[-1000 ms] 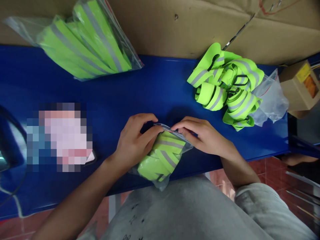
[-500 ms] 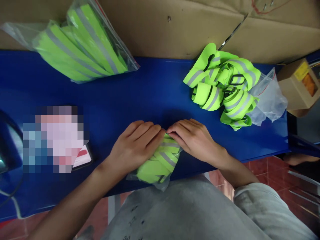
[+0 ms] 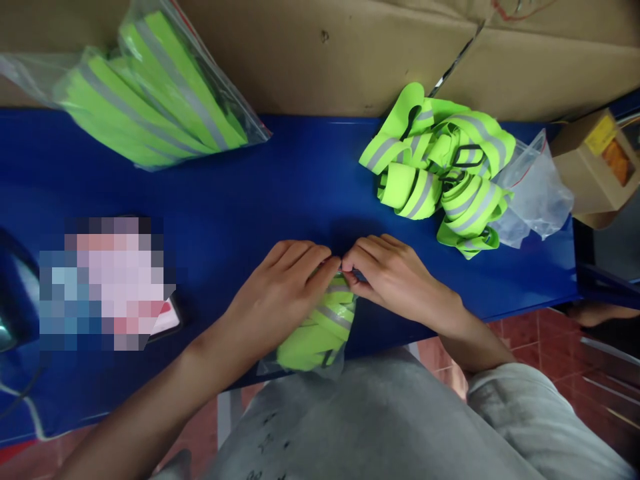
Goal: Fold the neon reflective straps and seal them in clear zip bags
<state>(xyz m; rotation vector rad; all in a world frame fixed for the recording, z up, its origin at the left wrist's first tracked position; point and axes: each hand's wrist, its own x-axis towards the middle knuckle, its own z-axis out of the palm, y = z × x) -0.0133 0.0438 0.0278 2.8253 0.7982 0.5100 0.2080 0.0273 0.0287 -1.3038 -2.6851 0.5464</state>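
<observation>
A clear plastic bag [image 3: 317, 333] with folded yellow-green reflective straps in it lies at the table's front edge, close to my body. My left hand [image 3: 287, 283] lies over its upper left part, thumb and fingers pinched on the bag's top edge. Right beside it, my right hand [image 3: 387, 273] pinches the same top edge at its right end. The fingertips of both hands nearly meet there. Part of the bag is hidden under my left hand.
A loose heap of reflective straps [image 3: 440, 167] lies at the right, beside empty clear bags [image 3: 543, 193] and a cardboard box [image 3: 595, 167]. A filled bag [image 3: 160, 93] leans at the back left. A phone [image 3: 167, 320], partly blurred, lies on the blue table [image 3: 240, 200].
My left hand has shifted slightly right along the bag's top edge, and my right hand's fingers are a little more curled. The whole view has moved slightly.
</observation>
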